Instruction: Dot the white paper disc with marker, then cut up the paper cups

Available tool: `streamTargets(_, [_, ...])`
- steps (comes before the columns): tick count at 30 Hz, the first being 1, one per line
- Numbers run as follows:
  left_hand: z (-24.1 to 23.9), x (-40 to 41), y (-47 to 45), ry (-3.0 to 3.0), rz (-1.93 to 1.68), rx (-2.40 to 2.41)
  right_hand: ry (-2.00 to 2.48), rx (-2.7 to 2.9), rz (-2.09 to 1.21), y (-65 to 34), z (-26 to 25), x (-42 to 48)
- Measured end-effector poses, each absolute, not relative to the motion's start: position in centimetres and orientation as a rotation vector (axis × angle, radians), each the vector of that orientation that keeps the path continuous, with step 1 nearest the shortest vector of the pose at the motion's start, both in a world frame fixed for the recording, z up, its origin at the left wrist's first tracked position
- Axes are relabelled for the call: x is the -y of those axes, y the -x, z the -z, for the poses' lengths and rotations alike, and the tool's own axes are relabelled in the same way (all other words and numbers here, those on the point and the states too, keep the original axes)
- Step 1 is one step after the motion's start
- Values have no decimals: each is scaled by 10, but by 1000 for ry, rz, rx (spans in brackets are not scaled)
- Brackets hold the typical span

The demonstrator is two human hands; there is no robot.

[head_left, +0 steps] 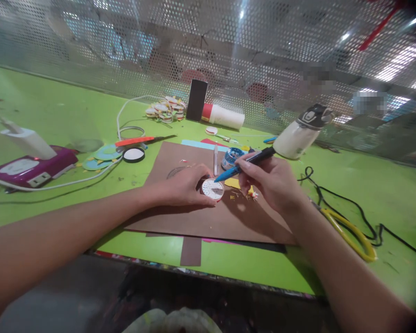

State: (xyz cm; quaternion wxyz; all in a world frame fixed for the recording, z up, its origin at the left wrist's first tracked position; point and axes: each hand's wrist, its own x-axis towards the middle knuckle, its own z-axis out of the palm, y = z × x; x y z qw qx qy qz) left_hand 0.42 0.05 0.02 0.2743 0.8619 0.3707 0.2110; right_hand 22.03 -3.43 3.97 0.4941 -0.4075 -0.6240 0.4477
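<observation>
Here's the left hand (185, 186), curled around the left side of a small, white-faced disc (212, 190) with a red edge, thumb along the near rim, fingers at the far side. The disc sits over the brown board (180, 217), about mid-board; whether its underside rests there, I can't tell. And the right hand (272, 178) has a blue-and-black pen (230, 173) pinched between thumb and fingers, its blue tip right at the dial-like face, though touching or just above is too close to call.

Now, the handling: that disc looks light and stiff, probably easy to tip, so the rim is the place to hold, leaving the marked face free. The pen looks light, rigid and perhaps a little slick; a hold low on the blue barrel should steady it best.

And the lines! The pen's long axis slants from its black end at upper right down to the blue point at lower left. The disc is round, with no long axis across its face, and that face looks upward, toward the wearer.
</observation>
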Motion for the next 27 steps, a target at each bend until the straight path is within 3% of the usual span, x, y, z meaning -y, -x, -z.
streamTargets(11, [5,-3,-4,-2365,-569,-1028,1191,1602,-808,-204,-29,37])
streamTargets(27, [3,-2,-4,-2411,-546,-1006,1231,1583,-748,-202,-30,38])
